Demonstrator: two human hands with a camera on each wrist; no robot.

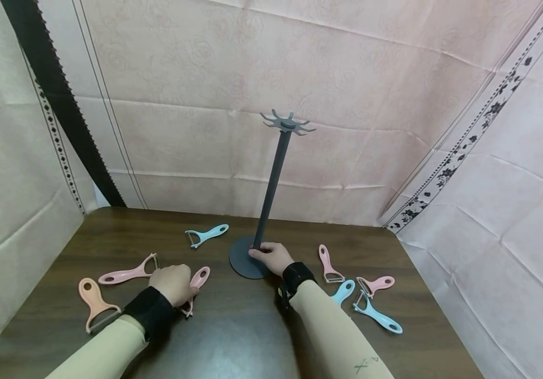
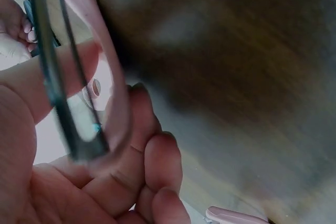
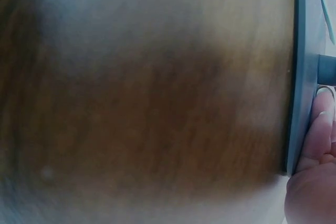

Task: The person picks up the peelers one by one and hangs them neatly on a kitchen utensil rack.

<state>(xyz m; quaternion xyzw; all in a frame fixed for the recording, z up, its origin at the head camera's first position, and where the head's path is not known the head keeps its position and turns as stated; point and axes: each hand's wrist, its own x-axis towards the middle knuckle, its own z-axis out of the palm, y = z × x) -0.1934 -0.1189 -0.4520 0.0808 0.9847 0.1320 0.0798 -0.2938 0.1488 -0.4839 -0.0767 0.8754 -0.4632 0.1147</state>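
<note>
My left hand holds a pink peeler whose handle points away to the right. In the left wrist view, the head of this peeler lies between thumb and curled fingers, its metal blade facing the camera. My right hand grips the foot of the dark grey stand's pole, low over its round base. The right wrist view shows those fingers beside the pole at the base's edge. Short hooks ring the top of the stand, with nothing hanging on them.
Near the left hand lie a pink peeler and an orange peeler. A blue peeler lies behind, left of the stand. On the right are pink peelers and blue ones. Patterned cloth hangs behind the table.
</note>
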